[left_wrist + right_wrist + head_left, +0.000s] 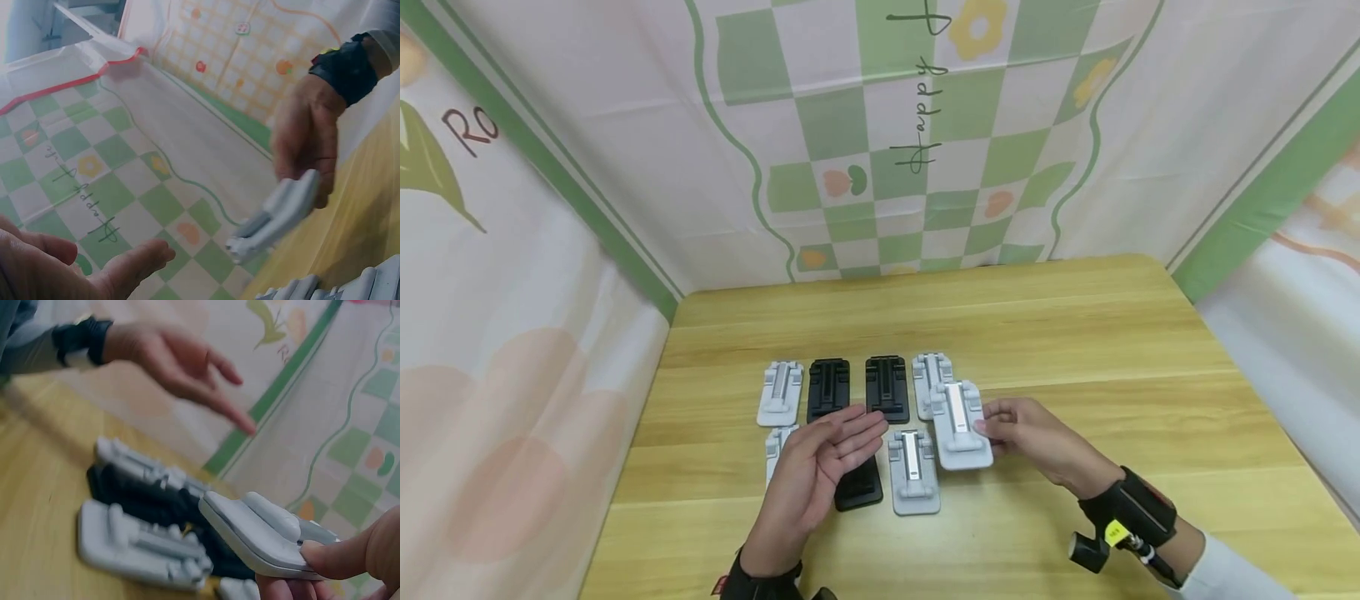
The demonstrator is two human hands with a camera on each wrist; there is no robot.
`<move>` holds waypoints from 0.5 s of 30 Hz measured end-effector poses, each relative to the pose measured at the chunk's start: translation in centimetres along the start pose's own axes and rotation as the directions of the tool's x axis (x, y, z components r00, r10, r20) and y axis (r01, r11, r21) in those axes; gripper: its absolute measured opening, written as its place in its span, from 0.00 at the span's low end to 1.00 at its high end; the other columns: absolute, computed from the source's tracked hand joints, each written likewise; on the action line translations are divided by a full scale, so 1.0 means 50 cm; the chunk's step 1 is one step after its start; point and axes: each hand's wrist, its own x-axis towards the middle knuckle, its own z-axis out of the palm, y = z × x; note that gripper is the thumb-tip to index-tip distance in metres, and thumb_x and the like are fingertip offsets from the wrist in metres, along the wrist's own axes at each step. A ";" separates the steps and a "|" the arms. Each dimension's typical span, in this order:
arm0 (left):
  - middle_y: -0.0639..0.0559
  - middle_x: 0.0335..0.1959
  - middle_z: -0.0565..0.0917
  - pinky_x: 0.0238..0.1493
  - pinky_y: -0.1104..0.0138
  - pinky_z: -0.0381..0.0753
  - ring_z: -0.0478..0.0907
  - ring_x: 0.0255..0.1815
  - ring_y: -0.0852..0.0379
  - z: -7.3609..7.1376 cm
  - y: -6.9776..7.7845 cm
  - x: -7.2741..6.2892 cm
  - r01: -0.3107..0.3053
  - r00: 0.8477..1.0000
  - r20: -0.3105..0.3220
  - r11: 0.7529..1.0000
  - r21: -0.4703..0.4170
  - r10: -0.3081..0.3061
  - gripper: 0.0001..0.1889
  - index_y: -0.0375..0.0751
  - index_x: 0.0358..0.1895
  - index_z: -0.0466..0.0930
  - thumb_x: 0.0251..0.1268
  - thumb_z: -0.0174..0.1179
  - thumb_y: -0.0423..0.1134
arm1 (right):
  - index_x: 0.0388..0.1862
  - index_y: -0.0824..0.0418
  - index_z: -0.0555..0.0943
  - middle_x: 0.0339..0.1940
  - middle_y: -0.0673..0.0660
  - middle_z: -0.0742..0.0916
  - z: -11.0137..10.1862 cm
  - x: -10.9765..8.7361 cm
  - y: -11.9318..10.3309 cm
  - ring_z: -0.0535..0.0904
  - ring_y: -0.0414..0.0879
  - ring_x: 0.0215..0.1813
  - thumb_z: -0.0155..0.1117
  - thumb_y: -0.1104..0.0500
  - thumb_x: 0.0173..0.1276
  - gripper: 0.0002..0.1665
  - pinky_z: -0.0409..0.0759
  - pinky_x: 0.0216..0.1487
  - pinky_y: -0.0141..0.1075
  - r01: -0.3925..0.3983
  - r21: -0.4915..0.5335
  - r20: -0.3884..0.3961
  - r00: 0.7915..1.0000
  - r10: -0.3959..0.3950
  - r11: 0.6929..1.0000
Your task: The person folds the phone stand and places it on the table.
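My right hand (pixel 1037 437) pinches a white folding phone stand (pixel 961 429) by its right edge, raised above the table. In the right wrist view the thumb lies on top of this stand (pixel 250 537) and the fingers are beneath it. Over the rows, my left hand (pixel 820 471) has its fingers extended and its palm turned up, with nothing in it. It partly covers a black phone stand (pixel 859 487) and a white one (pixel 774 454) below. Another white phone stand (pixel 913 475) lies flat to its right.
Along the back row are a white stand (pixel 780 396), two black stands, one left (pixel 828 387) and one right (pixel 887 392), and a white stand (pixel 930 375) partly behind the held one. The wooden table (pixel 1075 333) is enclosed by patterned cloth (pixel 895 158).
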 end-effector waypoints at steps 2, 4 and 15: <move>0.21 0.69 0.71 0.67 0.53 0.80 0.78 0.67 0.38 -0.001 0.001 -0.002 -0.007 1.000 -0.013 1.000 -0.016 0.007 0.24 0.20 0.73 0.60 0.83 0.35 0.32 | 0.60 0.82 0.71 0.47 0.62 0.84 -0.005 -0.003 0.019 0.83 0.45 0.45 0.58 0.62 0.76 0.24 0.87 0.45 0.33 -0.030 -0.031 -0.026 0.999 0.029 0.999; 0.21 0.69 0.72 0.67 0.53 0.81 0.80 0.66 0.38 -0.002 0.002 -0.004 -0.016 1.000 -0.027 1.000 -0.026 0.015 0.24 0.21 0.73 0.61 0.84 0.35 0.33 | 0.59 0.82 0.71 0.47 0.62 0.83 -0.009 -0.007 0.034 0.82 0.45 0.44 0.59 0.63 0.75 0.24 0.87 0.43 0.33 -0.060 -0.050 -0.047 0.997 0.058 0.997; 0.22 0.70 0.70 0.67 0.55 0.81 0.81 0.64 0.42 -0.009 0.009 -0.009 -0.022 0.999 -0.032 0.999 -0.037 0.021 0.25 0.21 0.74 0.59 0.84 0.31 0.34 | 0.54 0.80 0.72 0.43 0.63 0.84 0.001 -0.009 0.076 0.84 0.47 0.40 0.60 0.64 0.73 0.20 0.88 0.40 0.35 -0.100 -0.096 -0.041 0.995 0.096 0.990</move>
